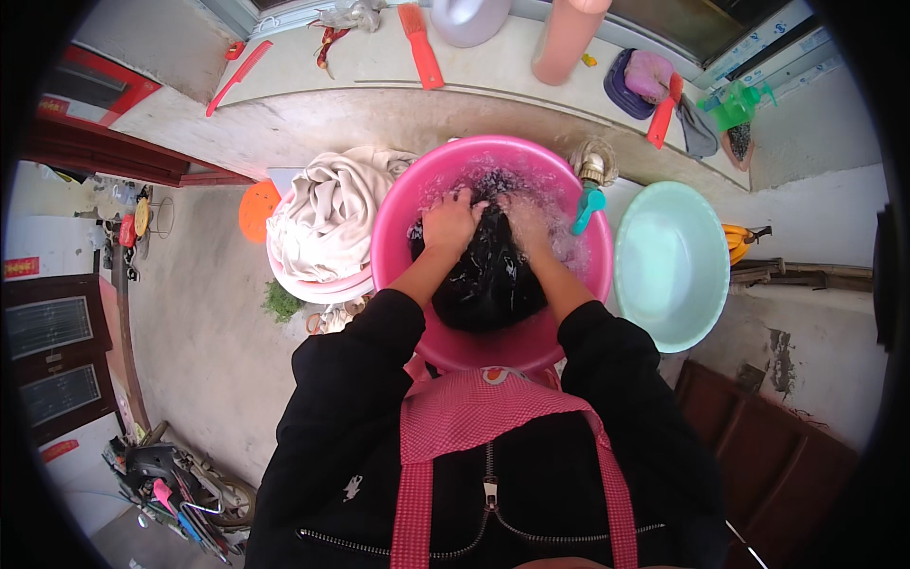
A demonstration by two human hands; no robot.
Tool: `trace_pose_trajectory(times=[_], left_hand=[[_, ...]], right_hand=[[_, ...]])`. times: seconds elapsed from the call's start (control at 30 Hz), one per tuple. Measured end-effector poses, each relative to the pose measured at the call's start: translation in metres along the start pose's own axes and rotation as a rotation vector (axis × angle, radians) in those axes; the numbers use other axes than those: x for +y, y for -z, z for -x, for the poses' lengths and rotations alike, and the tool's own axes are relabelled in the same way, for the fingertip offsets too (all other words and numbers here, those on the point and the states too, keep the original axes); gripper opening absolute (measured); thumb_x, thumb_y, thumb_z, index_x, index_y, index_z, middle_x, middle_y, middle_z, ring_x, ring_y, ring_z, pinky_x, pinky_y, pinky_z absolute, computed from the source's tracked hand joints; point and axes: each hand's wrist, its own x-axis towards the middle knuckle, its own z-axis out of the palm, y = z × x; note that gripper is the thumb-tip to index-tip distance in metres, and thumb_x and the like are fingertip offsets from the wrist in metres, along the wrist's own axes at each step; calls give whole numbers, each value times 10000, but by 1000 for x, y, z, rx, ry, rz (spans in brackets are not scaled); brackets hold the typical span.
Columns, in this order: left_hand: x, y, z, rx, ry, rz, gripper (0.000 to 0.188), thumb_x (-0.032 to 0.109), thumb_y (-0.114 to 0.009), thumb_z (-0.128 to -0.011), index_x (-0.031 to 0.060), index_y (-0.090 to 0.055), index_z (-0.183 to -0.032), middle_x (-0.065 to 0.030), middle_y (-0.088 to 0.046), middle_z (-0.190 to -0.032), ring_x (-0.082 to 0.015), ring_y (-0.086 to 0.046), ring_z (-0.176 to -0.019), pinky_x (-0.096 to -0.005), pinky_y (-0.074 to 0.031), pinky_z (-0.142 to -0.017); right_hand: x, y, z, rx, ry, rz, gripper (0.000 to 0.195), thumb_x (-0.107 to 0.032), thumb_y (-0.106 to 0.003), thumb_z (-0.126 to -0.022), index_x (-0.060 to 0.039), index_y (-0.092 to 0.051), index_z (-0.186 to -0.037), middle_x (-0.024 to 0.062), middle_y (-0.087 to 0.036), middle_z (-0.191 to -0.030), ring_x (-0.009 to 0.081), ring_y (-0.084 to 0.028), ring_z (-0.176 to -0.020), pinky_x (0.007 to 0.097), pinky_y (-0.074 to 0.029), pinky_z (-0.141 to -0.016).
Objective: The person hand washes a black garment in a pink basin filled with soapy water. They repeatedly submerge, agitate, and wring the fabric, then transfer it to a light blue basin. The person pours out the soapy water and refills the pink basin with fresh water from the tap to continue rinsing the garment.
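A wet black cloth [487,284] lies bunched in a pink plastic basin [490,352] that holds water. My left hand [453,219] grips the cloth, its fingers curled over the far left part. On the other side of a raised fold, my right hand [525,222] has hold of the same cloth; its fingers are blurred and partly covered by splashing water. A tap with a teal lever [589,208] reaches over the basin's right rim, close to my right hand. Churned, bubbly water surrounds both hands. The cloth's underside is hidden.
Left of the basin, wet beige cloth [327,220] is heaped in a white-pink tub [320,290]. A mint-green basin [672,267] stands to the right. Beyond, a ledge [490,78] bears red brushes [421,46], bottles and a comb [239,77]. A motorcycle [178,491] stands at lower left.
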Motion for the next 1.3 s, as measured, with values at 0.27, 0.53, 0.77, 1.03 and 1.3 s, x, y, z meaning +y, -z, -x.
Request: trace_pose_trajectory(times=[0.27,0.53,0.77,1.03,1.3], left_hand=[[-24,-10,21,66,-142,3,566,531,-508,-939,178,-484,-1380,-147,-564,-1286,-340,-504,-1234,-567,-333,-1062],[21,29,82,-282,-541,-59,770,631,-581,-846,408,-283,-1519,-158,-113,-1623,-434,-65,-1482,-724,-97,-1107],[5,11,131,-318,-544,-170,896,702,-597,-795,346,-259,-1544,-129,-19,-1645,-392,31,-1501,-694,-58,-1130],[26,63,151,-319,-724,-315,951,231,-763,-704,321,-304,-1532,-148,-186,-1615,-403,-109,-1492,-676,-117,-1141],[69,-10,107,-155,-1310,-697,935,244,-814,-679,371,-357,-1486,-55,-443,-1467,-254,-410,-1366,-508,-265,-1153]], right_hand=[[-12,144,91,266,531,110,372,10,-543,-770,-85,-668,-1108,133,-670,-1032,352,-637,-975,449,-523,-809],[66,163,94,296,565,446,396,-186,-685,-803,-105,-637,-1187,38,-583,-1208,272,-594,-1089,382,-492,-931],[58,163,85,287,533,537,352,-335,-709,-794,-86,-680,-1041,54,-609,-1086,264,-640,-988,396,-532,-817],[30,154,64,376,242,602,396,-476,-659,-842,-86,-727,-858,111,-684,-909,296,-698,-769,416,-541,-664],[42,141,88,633,202,273,317,-366,-679,-863,-114,-714,-1051,100,-684,-914,301,-693,-774,425,-544,-702]])
